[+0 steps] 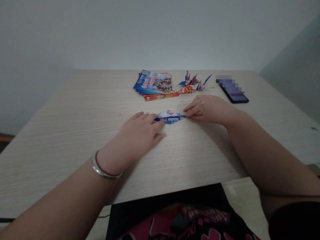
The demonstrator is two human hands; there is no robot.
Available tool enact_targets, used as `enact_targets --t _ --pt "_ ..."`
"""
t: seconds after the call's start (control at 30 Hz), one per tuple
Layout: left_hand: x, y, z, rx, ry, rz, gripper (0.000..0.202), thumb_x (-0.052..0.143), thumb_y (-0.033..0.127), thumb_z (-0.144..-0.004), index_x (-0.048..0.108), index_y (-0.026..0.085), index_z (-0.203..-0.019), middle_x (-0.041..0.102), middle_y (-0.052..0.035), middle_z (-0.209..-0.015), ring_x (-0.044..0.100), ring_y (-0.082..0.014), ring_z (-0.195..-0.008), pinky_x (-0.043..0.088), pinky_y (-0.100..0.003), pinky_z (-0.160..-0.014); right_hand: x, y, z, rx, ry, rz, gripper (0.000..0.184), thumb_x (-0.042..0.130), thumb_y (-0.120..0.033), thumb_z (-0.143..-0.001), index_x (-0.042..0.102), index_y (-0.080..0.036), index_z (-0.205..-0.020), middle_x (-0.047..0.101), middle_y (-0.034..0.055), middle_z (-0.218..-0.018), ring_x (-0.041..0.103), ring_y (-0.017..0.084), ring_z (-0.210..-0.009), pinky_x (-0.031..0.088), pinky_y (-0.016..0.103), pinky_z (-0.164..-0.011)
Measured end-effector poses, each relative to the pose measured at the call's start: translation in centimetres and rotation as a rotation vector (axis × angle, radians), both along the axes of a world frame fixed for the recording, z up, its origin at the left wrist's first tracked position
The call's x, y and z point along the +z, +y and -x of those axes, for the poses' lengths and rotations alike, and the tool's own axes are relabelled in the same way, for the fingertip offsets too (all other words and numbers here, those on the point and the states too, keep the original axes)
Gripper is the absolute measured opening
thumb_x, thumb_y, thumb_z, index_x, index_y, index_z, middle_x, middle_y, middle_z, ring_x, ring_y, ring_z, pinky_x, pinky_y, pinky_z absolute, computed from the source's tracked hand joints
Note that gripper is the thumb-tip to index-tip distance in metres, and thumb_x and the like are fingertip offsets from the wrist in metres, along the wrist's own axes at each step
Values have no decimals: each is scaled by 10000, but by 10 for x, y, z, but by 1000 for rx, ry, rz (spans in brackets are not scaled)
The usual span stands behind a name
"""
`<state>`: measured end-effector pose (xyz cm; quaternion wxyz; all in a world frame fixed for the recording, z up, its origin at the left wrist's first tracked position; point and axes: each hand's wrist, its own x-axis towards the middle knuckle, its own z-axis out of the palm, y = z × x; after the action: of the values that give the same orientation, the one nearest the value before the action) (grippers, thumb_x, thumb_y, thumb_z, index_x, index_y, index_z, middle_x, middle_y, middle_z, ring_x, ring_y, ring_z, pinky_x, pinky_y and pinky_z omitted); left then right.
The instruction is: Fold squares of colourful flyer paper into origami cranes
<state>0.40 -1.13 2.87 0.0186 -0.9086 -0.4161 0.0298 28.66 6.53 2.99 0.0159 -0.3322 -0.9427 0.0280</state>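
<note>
A folded paper (172, 117), a long diamond printed in blue, white and red, lies on the table between my hands. My left hand (138, 135) presses its left tip to the tabletop, with the fingers over the tip and the ends partly out of sight. At the opposite tip, my right hand (207, 108) is closed in a pinch on the paper. A crease runs lengthwise across the diamond. Just beyond it are a stack of printed leaflets (155, 83) and several folded paper cranes (193, 84), bunched together and overlapping.
A dark phone (233, 90) lies at the back right of the pale wood-grain table (100, 100). Behind the table's far edge stands a plain wall (160, 36). The near edge of the table is close to my lap.
</note>
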Motion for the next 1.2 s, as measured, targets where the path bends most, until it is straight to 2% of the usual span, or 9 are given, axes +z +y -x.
enact_targets --t 0.17,0.3,0.4,0.47,0.6,0.73,0.97,1.07,1.2 --pt "-4 5 -2 -30 -68 30 374 482 354 -1056 671 144 -1302 673 -142 -1354 631 -302 -1240 468 -475 -1114 1 -2 -4 -82 -13 -100 232 621 -177 -892 836 -216 -970 810 53 -1136 736 256 -1041 540 397 -869" --pt "-8 8 -5 -50 -99 19 298 502 271 -1038 696 125 -1211 719 -126 -1247 651 -273 -1182 462 -441 -1125 -9 -9 12 -32 300 -230 220 564 -241 -941 778 -193 -946 800 66 -1028 721 222 -979 530 368 -870" --pt "-11 9 -5 -88 -121 -34 240 545 269 -1014 704 129 -1126 706 -132 -1244 622 -297 -1198 451 -460 -1128 -16 -16 29 93 400 -278 159 589 -268 -938 732 -209 -976 773 66 -998 683 228 -950 503 393 -889" --pt "-13 10 -5 -104 -132 -69 231 543 273 -1013 703 127 -1093 700 -140 -1233 606 -310 -1204 445 -475 -1126 -16 -22 36 78 476 -350 123 605 -285 -936 706 -214 -932 750 64 -928 660 230 -904 497 404 -862" --pt "-16 10 -5 -113 -146 -55 238 525 280 -1023 695 129 -1094 697 -143 -1189 618 -293 -1140 474 -462 -1074 -11 -29 41 64 594 -459 140 598 -285 -943 693 -229 -1030 744 66 -1066 651 251 -1048 482 454 -952" --pt "-17 11 -4 -120 -155 -52 243 538 287 -1017 690 122 -1111 697 -139 -1178 623 -288 -1101 482 -451 -1048 -12 -27 44 186 436 -352 194 565 -282 -997 745 -222 -956 780 49 -993 658 222 -1024 501 401 -929" --pt "-18 15 -2 -102 -180 -34 254 543 288 -1015 677 122 -1153 724 -119 -1128 632 -279 -1049 487 -433 -1013 -22 -19 43 37 215 -101 179 627 -142 -914 799 -156 -960 778 94 -904 661 212 -859 482 343 -824" --pt "-19 17 -3 -98 -220 -64 276 507 249 -1027 684 127 -1201 741 -111 -1119 642 -266 -1022 498 -423 -983 -20 -21 43 30 198 -15 189 648 -205 -912 795 -149 -1017 774 110 -973 666 217 -884 482 333 -830" --pt "-24 20 -4 -121 -231 -102 260 518 223 -1023 758 127 -1052 748 -125 -1095 651 -265 -1007 507 -430 -976 -20 -24 47 34 159 -17 224 641 -279 -946 798 -129 -1003 768 135 -977 668 241 -892 484 358 -842"
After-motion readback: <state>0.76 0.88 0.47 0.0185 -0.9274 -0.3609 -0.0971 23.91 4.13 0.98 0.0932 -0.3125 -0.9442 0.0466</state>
